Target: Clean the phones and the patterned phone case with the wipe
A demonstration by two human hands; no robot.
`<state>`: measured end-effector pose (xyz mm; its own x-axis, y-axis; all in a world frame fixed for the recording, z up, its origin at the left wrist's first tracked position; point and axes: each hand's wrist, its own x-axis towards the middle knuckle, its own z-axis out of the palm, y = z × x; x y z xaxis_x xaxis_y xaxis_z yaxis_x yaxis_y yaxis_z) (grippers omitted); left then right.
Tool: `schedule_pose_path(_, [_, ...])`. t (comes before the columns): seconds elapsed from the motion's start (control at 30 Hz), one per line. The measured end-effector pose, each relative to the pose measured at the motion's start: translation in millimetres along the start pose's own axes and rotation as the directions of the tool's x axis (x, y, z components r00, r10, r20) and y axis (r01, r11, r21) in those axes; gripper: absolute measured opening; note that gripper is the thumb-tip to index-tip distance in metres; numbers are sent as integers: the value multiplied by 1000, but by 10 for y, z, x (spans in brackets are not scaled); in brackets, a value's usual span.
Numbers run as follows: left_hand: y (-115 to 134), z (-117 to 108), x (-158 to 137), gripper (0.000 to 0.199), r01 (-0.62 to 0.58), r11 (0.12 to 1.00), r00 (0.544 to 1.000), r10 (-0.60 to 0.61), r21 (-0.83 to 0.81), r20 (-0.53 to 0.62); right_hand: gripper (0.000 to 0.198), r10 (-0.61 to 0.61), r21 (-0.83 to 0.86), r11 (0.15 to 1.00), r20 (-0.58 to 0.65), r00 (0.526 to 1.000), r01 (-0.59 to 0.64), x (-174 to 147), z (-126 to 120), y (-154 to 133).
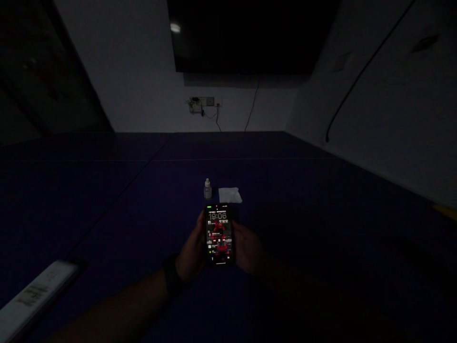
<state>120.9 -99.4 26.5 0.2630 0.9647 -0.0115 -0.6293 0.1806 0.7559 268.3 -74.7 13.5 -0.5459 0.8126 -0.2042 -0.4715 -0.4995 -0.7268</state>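
A smartphone (219, 236) with a lit lock screen reading 19:06 is held upright in the middle of the view. My left hand (192, 250) grips its left edge, and a dark band circles that wrist. On the other side, my right hand (248, 247) closes on the phone's right edge. The fingers behind the phone are hidden. Just beyond its top edge stands a small dropper bottle (207, 190) with a white cap. Right of the bottle lies a white piece of paper or tissue (230, 195).
The room is very dark. A blue-purple surface (117, 190) spreads out to the walls. At the lower left lies a long white box-like object (37, 295). A large dark screen (250, 38) hangs on the far wall above sockets (205, 101) and cables. A black cable (367, 64) runs along the right wall.
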Motion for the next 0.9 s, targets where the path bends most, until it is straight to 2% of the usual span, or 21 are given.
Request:
schedule_pose_path(0.13, [-20,-30,6,61,-6,1000,1000,6,-6,11,50,24,35,999,-8,1000,-23,-6,22,-21])
schedule_pose_path(0.33, [-27,-40,7,62,-18,1000,1000,18,-5,25,52,53,2,999,22,998,-53,-7,8,-37])
schedule_pose_path(0.6, [-25,-32,19,58,17,997,999,-15,-70,36,39,-33,21,999,54,998,31,12,-38,-13])
schedule_pose_path(0.9, [21,19,-9,46,46,990,999,-48,-131,-13,37,-37,50,998,61,997,34,13,-34,-5])
